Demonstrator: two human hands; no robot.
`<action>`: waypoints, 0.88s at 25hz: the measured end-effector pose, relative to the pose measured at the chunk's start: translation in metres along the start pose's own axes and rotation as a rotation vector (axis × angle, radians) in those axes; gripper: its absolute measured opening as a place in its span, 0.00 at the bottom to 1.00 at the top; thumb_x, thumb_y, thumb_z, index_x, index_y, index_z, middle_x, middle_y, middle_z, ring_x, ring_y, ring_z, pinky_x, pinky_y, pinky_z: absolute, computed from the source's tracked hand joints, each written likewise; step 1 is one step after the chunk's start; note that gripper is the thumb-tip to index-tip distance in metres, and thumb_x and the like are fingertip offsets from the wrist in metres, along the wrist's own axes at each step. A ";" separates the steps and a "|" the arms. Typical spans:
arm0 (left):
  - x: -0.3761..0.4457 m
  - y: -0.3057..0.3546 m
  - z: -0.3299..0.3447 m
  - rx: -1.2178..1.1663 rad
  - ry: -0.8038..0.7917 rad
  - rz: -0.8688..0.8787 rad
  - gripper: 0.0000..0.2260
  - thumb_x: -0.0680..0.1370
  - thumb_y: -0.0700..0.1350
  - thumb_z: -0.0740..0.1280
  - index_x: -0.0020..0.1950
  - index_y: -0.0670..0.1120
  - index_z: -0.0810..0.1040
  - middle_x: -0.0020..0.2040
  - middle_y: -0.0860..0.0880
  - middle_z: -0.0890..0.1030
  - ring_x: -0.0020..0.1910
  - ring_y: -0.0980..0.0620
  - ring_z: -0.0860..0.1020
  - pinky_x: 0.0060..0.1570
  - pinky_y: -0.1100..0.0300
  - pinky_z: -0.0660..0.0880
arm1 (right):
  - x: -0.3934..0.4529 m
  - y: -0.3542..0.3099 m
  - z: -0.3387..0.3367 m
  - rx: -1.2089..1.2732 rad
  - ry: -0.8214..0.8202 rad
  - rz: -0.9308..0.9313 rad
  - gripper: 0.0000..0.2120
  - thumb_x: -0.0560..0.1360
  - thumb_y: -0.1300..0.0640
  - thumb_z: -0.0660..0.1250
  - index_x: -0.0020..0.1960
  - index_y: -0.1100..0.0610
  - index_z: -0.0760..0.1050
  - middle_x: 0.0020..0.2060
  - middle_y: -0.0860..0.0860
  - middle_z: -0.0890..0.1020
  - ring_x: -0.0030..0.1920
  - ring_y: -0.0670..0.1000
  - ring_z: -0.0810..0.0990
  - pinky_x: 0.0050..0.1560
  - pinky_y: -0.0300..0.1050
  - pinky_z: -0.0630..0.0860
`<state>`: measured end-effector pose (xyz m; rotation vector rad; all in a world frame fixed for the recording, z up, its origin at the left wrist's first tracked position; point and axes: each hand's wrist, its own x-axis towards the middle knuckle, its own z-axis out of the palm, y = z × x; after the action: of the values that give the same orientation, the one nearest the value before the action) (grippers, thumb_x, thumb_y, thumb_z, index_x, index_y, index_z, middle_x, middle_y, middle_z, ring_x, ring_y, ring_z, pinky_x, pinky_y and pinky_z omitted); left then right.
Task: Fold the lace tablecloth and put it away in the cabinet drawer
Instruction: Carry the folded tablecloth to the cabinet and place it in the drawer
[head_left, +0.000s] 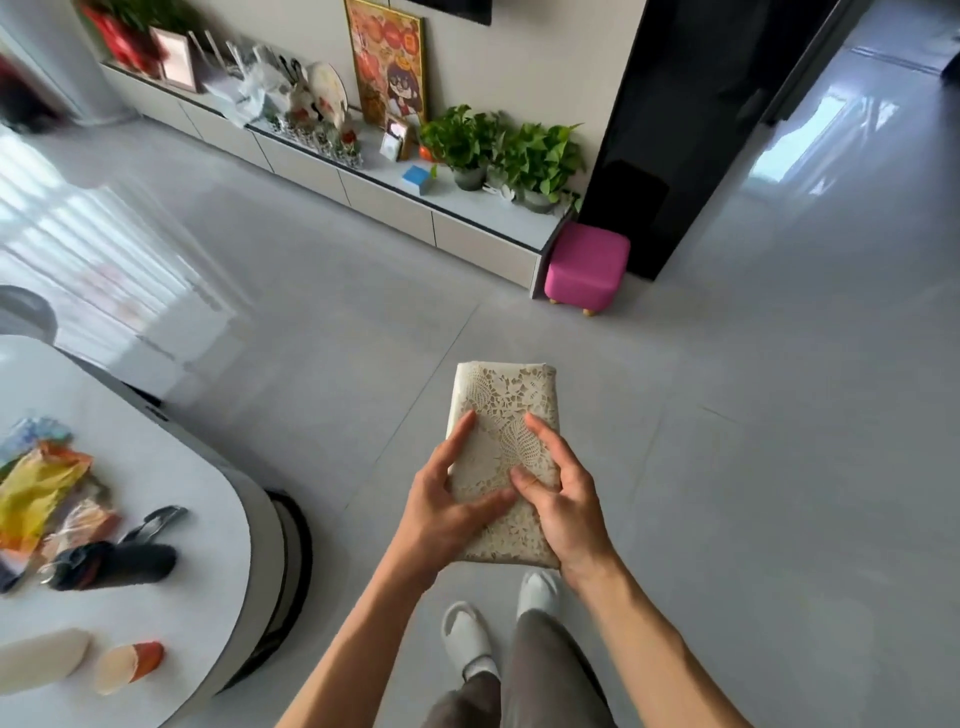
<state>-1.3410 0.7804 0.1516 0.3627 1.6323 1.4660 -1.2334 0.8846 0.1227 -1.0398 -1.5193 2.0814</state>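
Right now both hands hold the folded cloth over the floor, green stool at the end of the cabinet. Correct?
One error: the stool is pink, not green. The head view shows it at the end of the cabinet. The rest holds: left hand and right hand hold the folded cloth over the floor.

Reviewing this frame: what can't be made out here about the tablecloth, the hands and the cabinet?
Head view only:
- Tablecloth: underside and layer count hidden by its own top face.
- Left hand and right hand: fingers beneath hidden by the cloth.
- Cabinet: drawers look shut, contents hidden; which one is meant is unclear.
- Far shelf items: blurred.
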 end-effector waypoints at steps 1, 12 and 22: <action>0.030 0.013 -0.010 0.007 0.009 -0.004 0.39 0.69 0.36 0.77 0.76 0.55 0.65 0.65 0.46 0.78 0.60 0.48 0.81 0.57 0.51 0.80 | 0.033 -0.009 0.009 -0.006 -0.002 -0.002 0.27 0.77 0.64 0.68 0.67 0.38 0.74 0.68 0.46 0.77 0.65 0.46 0.78 0.66 0.51 0.75; 0.369 0.124 -0.094 0.004 0.004 -0.037 0.38 0.70 0.32 0.76 0.76 0.52 0.66 0.62 0.47 0.81 0.58 0.47 0.82 0.54 0.53 0.81 | 0.386 -0.078 0.073 -0.003 0.028 0.035 0.27 0.73 0.58 0.71 0.67 0.36 0.74 0.67 0.41 0.77 0.67 0.43 0.76 0.70 0.53 0.72; 0.627 0.177 -0.206 0.104 -0.286 -0.145 0.38 0.71 0.34 0.76 0.76 0.49 0.65 0.61 0.49 0.82 0.59 0.49 0.82 0.53 0.58 0.80 | 0.607 -0.092 0.168 0.022 0.332 0.102 0.27 0.75 0.60 0.70 0.66 0.35 0.73 0.68 0.42 0.77 0.68 0.45 0.75 0.70 0.56 0.72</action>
<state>-1.9089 1.1415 0.0365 0.4788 1.4740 1.1663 -1.7723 1.2082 0.0214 -1.3990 -1.3000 1.8671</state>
